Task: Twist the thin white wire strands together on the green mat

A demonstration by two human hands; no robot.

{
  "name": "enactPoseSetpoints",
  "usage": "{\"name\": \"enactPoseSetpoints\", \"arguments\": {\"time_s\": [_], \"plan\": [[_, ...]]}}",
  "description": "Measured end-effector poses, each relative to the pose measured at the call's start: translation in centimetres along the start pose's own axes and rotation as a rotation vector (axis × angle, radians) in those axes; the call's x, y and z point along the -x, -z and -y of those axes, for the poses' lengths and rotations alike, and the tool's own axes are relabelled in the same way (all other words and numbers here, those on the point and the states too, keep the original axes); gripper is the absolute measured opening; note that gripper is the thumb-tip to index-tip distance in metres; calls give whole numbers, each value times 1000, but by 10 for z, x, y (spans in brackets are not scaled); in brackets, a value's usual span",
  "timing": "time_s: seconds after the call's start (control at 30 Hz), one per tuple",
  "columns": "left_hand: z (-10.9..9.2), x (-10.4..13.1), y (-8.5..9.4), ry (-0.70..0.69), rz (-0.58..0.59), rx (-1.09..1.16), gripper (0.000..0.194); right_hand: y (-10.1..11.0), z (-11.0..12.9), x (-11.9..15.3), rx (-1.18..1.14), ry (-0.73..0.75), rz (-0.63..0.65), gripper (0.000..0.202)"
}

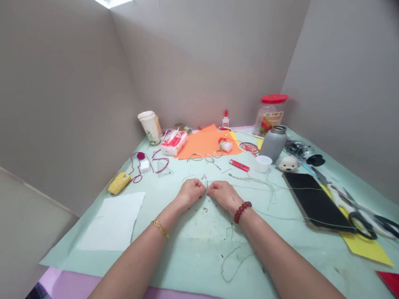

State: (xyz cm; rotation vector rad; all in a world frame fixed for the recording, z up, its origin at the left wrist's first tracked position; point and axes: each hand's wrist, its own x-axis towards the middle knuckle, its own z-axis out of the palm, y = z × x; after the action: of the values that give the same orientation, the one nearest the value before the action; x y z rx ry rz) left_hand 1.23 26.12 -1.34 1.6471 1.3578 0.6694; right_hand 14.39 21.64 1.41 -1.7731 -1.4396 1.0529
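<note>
Both hands meet above the middle of the table covering, fingertips almost touching. My left hand [191, 192] pinches a thin green cord [207, 185], a short end of which sticks up between the hands. My right hand [224, 194] is closed on the same cord from the other side. Fingers hide most of the part being held. Strands of green cord [269, 185] trail off to the right, over a black phone [315, 200]. Small scraps [205, 209] lie just below the hands, and a loose cord loop [231, 277] is near my right forearm.
Ahead lie a red lighter [239, 165], a small clear cup [263, 164], a grey bottle [273, 145] and orange paper [202, 144]. Scissors [359, 214] rest at right by the phone. White paper [113, 222] and a yellow corn-shaped object [119, 183] are left. Grey partitions enclose the table.
</note>
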Motion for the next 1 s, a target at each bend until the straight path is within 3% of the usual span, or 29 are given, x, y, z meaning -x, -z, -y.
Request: {"name": "enactPoseSetpoints", "arguments": {"time_s": [0.13, 0.3, 0.57, 0.77, 0.87, 1.0], "plan": [[1, 2, 1, -27, -19, -21, 12, 0, -1, -1, 13, 13, 1, 8], [-2, 4, 5, -53, 94, -27, 20, -1, -3, -2, 11, 8, -36, 9], [-12, 15, -3, -85, -130, -312, 19, -2, -6, -2, 59, 87, -45, 12], [-13, 14, -2, -112, -127, -389, 18, -5, -8, -8, 175, 152, -56, 16], [-11, 12, -1, -89, -68, -380, 18, -4, -3, 2, 237, 167, -99, 19], [-9, 17, -3, -145, -174, -389, 20, 21, 13, 26, 382, 275, -285, 20]]}}
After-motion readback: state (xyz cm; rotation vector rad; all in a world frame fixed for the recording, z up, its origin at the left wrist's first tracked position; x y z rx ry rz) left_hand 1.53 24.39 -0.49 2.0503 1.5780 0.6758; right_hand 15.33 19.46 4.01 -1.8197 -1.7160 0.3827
